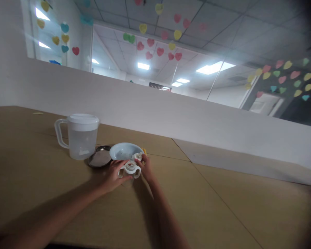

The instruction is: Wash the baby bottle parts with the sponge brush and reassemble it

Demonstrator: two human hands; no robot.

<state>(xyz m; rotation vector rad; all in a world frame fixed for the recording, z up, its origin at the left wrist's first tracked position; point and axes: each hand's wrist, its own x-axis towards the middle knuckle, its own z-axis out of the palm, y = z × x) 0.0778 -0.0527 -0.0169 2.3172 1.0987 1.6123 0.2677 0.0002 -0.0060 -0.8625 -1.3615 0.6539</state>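
My left hand (112, 178) is wrapped around the side of a small baby bottle (131, 166) with two white handles. The bottle stands upright, its round mouth uncovered and facing up. Just behind it, my right hand (145, 167) pinches a white bottle top (137, 156) between its fingers, apart from the bottle and over the near right rim of a pale blue bowl (116, 146). Some clear contents show in the bowl, too blurred to name. The bottle's lower part is partly hidden by my left fingers.
A lidded clear plastic pitcher (83, 138) with liquid in it stands to the left. Between it and the bowl lies a round metal plate (100, 158). A yellow object (144, 151) shows beside the bowl. The wooden table (209, 207) meets a white wall (155, 114) under windows.
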